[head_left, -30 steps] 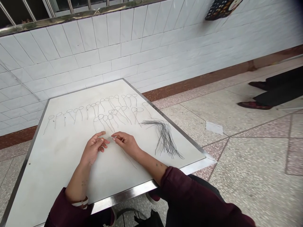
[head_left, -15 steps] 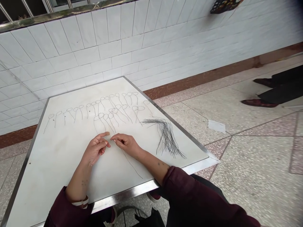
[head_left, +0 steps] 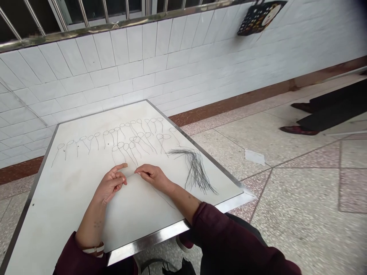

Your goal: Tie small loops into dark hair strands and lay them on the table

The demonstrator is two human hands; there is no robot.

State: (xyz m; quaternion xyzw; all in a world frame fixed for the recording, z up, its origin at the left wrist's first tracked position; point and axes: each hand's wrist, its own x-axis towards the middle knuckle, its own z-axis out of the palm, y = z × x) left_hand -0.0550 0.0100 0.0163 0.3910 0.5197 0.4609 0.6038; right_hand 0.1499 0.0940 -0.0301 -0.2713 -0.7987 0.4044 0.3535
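Wire [head_left: 131, 175] pinched by left hand [head_left: 110, 185] | right hand [head_left: 153, 177] also pinching it, tail free | looped wires [head_left: 120, 145] and loose wire bundle [head_left: 198, 171] lie on white bench [head_left: 69, 214]

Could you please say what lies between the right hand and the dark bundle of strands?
In the head view, the stretch between the right hand and dark bundle of strands is bare tabletop.

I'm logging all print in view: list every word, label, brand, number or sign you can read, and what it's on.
No text can be read anywhere.
Bag by the wall: pale spots and a picture, no legible letters.
Scrap on the floor: too blurred to tell if it bears print.
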